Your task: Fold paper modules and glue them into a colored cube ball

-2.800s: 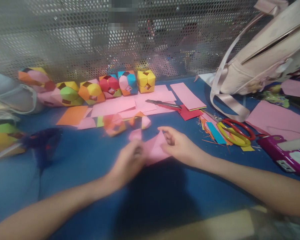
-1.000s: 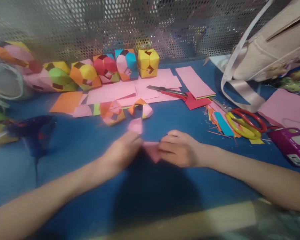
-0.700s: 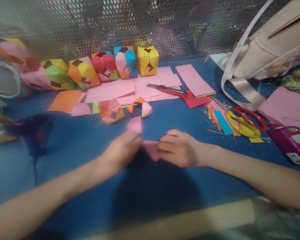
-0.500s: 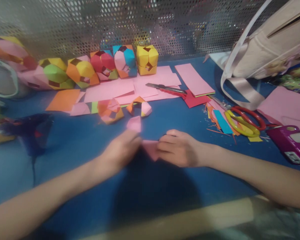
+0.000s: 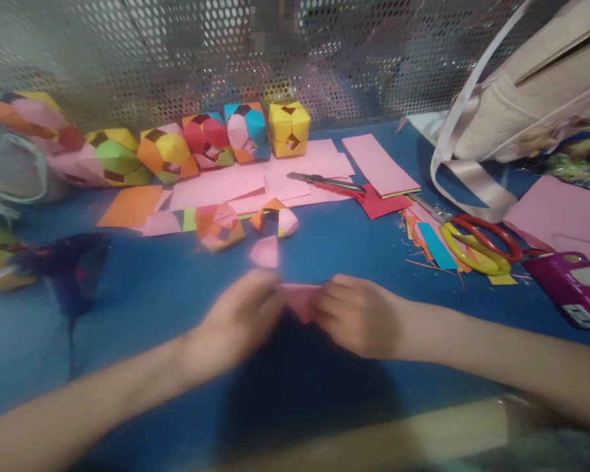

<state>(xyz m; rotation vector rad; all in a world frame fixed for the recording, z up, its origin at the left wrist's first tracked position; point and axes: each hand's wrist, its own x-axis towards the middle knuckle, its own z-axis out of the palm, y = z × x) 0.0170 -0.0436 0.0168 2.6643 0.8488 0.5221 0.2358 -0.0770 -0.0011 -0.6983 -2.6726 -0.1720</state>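
Observation:
Between my two hands is a small folded piece of pink paper (image 5: 301,300), its lower edge coming to a point. My left hand (image 5: 248,308), somewhat blurred, pinches its left end. On the right end, the curled fingers of my right hand (image 5: 356,314) are closed; they hide that part of the paper. Just beyond my left hand lies a small folded pink piece (image 5: 265,252). Behind it are an orange, white and pink folded piece (image 5: 275,219) and a partly joined orange and pink paper shape (image 5: 219,226).
Finished paper balls stand along the back, among them a yellow one (image 5: 289,129). A box cutter (image 5: 324,181) rests on pink sheets (image 5: 216,188). Scissors (image 5: 476,246), paper scraps (image 5: 436,244) and a purple device (image 5: 568,288) lie right; a dark glue gun (image 5: 73,269) is left.
The whole view has shifted slightly, with things sitting a little lower in the picture. Both hands still hold the pink paper, and my right hand has turned slightly.

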